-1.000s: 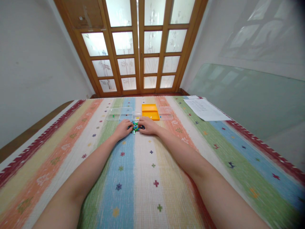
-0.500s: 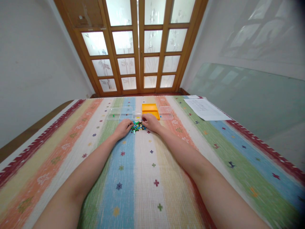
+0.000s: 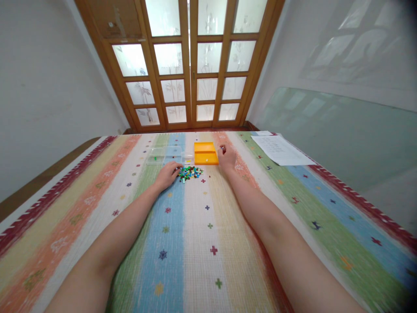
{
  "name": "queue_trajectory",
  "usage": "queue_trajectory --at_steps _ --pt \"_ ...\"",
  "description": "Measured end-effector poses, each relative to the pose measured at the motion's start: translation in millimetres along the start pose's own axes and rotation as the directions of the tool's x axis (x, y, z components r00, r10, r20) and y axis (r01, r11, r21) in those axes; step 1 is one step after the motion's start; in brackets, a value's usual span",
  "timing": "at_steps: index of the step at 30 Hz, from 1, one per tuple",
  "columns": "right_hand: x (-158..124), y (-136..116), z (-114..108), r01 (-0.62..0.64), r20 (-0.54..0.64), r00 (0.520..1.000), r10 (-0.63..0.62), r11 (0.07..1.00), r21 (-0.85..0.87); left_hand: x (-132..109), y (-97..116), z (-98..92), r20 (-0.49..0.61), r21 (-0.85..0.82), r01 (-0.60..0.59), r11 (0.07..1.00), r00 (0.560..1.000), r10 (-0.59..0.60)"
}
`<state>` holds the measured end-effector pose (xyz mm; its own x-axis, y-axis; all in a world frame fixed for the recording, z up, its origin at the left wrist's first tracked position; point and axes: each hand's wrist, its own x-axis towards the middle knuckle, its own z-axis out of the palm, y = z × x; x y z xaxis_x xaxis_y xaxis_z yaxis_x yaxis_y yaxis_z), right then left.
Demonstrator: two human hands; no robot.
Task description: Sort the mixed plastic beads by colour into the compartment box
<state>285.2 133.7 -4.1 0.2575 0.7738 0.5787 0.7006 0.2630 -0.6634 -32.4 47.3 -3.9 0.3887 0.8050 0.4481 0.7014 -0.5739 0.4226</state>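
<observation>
"Doors point(image 3: 192, 89) at the back, then the cloth point(image 3: 195, 261) spread wide in front. What do you get on the head feed beyond that?"

"I have clear trays point(image 3: 176, 149) on the far part of the cloth, and just right of them the orange box point(image 3: 204, 148), lying open."

"And the hands?"

"Well apart. I see the right hand point(image 3: 227, 157) just off the box's right side, fingers curled and tips drawn into a pinch. Something tiny may show there; I can't tell if it's a bit. The left hand point(image 3: 167, 174) is loosely curled at the left edge of the pile point(image 3: 191, 173). I can't tell whether it grips anything."

"Where's the pile, exactly?"

"On the cloth, on the near side of trays and box, mixed colours. Smaller still: one green bit point(image 3: 155, 158) in the trays, one white bit point(image 3: 206, 160) in the box, one brown bit point(image 3: 210, 176) loose, right of the pile."

"Which step, would you say?"

"I read it as parting bits out: left minding the pile, right carrying. If something is pinched, the move calls for a light, exact release, then a path back clear of the box's rim."
</observation>
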Motion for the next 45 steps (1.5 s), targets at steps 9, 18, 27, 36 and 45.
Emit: queue_trajectory --at_steps 9,18,27,36,45 --pt "4 -4 -12 -0.146 -0.086 0.986 0.146 0.989 0.003 0 1 -2.1 -0.035 -0.009 0.013 1.000 0.999 -0.013" --pt "5 5 -7 -0.103 -0.137 0.984 0.111 0.993 0.062 1 0 -2.5 -0.074 -0.061 0.055 0.997 0.995 -0.060" --pt "-2 0 5 0.000 -0.046 0.999 0.001 0.999 0.042 6 -29 3.7 -0.162 -0.518 0.335 0.787 0.865 -0.475" --pt "-18 -22 11 0.180 0.078 0.979 -0.187 0.980 0.080 6 -45 0.1 -0.253 -0.755 0.280 0.593 0.710 -0.657" --pt "-34 -41 16 0.326 0.212 0.919 -0.333 0.943 0.069 1 -73 -14.5 -0.466 -0.712 0.289 0.640 0.488 -0.738"
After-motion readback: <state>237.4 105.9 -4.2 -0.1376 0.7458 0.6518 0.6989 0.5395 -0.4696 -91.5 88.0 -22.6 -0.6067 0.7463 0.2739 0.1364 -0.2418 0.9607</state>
